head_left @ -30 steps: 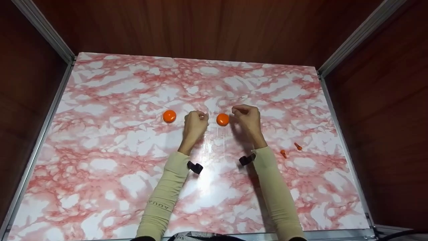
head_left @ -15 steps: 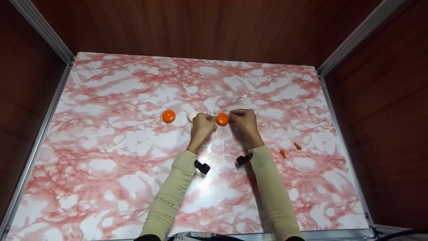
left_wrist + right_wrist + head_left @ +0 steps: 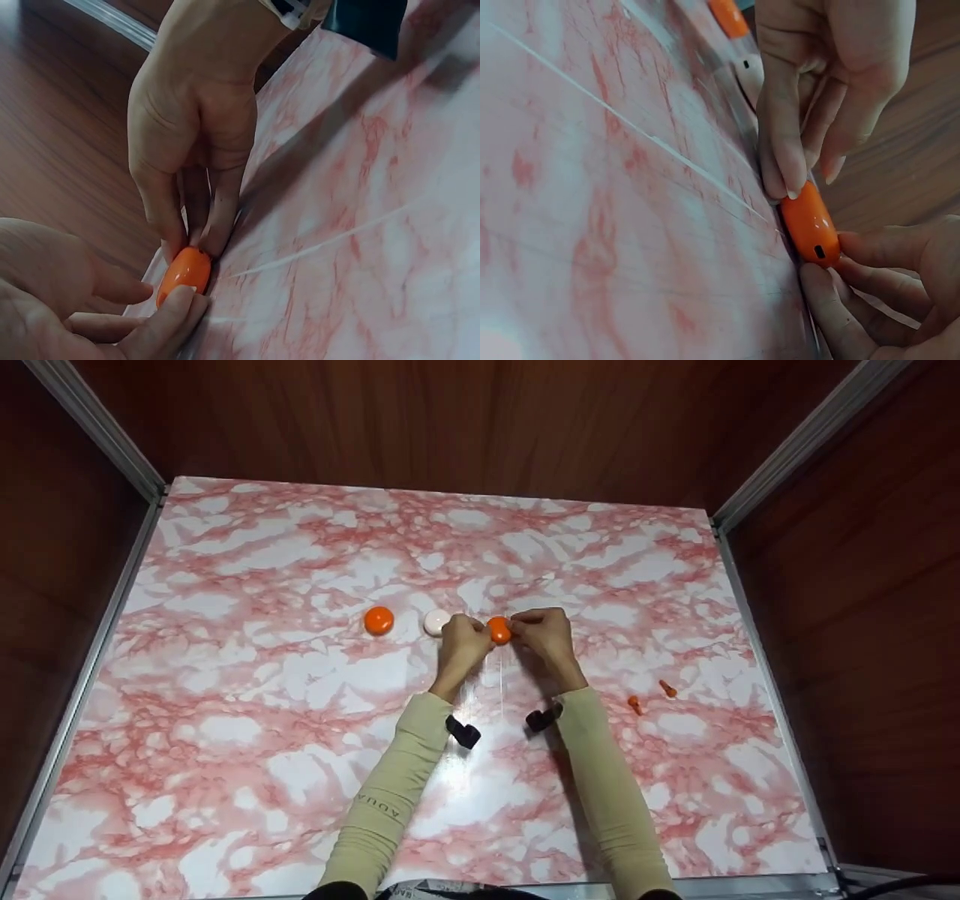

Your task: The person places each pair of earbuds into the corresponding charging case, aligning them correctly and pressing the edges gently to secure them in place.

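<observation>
An orange rounded disc (image 3: 499, 631) with a small dark slot in its side is between both hands near the middle of the table. My left hand (image 3: 464, 643) pinches its left edge; in the left wrist view the left thumb (image 3: 178, 304) lies against it. My right hand (image 3: 547, 637) pinches the right edge with thumb and fingers (image 3: 832, 307). In the right wrist view the disc's slot faces the right hand. A white round disc (image 3: 436, 622) lies just left of my left hand, partly covered by it. Further left rests a second orange disc (image 3: 379, 621).
Two small orange pegs (image 3: 667, 688) lie to the right of my right forearm. The red-and-white marbled table (image 3: 247, 780) has dark wood panels (image 3: 420, 427) at its back and sides, with metal rails (image 3: 772, 675) along the edges.
My left hand has moved right, from covering the white disc to the middle orange disc. My right hand has come down and left to it. The disc has shifted slightly and looks a little tilted.
</observation>
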Demonstrator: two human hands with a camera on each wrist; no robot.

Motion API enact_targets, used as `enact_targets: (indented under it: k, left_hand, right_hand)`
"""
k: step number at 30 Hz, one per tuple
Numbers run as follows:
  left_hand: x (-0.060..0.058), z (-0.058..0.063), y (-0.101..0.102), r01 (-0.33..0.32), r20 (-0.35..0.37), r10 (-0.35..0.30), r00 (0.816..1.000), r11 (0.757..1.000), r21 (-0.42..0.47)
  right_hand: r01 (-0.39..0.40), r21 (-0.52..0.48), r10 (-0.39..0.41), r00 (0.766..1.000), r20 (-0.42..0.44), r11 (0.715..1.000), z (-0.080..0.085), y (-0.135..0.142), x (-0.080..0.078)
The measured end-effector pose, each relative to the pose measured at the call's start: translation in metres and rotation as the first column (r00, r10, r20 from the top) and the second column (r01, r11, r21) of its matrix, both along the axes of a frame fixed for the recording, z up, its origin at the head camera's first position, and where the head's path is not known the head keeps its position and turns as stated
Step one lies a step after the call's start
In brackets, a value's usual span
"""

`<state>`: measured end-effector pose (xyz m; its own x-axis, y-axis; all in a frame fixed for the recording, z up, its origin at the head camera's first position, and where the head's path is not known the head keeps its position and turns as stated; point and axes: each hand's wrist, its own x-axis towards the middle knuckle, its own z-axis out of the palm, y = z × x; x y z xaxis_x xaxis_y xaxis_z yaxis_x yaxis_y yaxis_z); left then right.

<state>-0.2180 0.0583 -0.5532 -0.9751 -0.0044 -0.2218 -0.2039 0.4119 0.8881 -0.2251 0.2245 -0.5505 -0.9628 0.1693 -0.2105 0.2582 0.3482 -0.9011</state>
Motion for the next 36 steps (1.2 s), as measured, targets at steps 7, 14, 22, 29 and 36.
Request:
enact_targets:
  k: [7,14,22,29,36]
  left_hand:
    - [0.006,0.003,0.001,-0.050,0.016,0.050,0.999,0.998,0.032]
    - [0.006,0.004,-0.005,-0.068,0.041,0.062,0.997,0.987,0.146]
    - [0.009,0.013,-0.015,-0.068,0.060,0.049,0.997,0.927,0.369]
    - [0.017,0.025,-0.021,-0.058,0.047,0.040,0.998,0.872,0.486]
    - [0.027,0.038,-0.028,-0.051,0.045,0.032,0.998,0.831,0.553]
  right_hand:
    - [-0.008,-0.152,0.006,1.000,-0.012,0.988,-0.003,0.002,0.002]
    - [-0.025,-0.244,0.018,0.999,-0.029,0.969,0.002,-0.001,0.005]
    - [-0.080,-0.237,0.072,0.996,-0.046,0.968,0.016,-0.003,0.016]
    - [-0.122,-0.285,0.109,0.992,-0.060,0.951,0.024,-0.004,0.024]
    - [-0.148,-0.380,0.112,0.987,-0.115,0.913,0.032,-0.009,0.035]
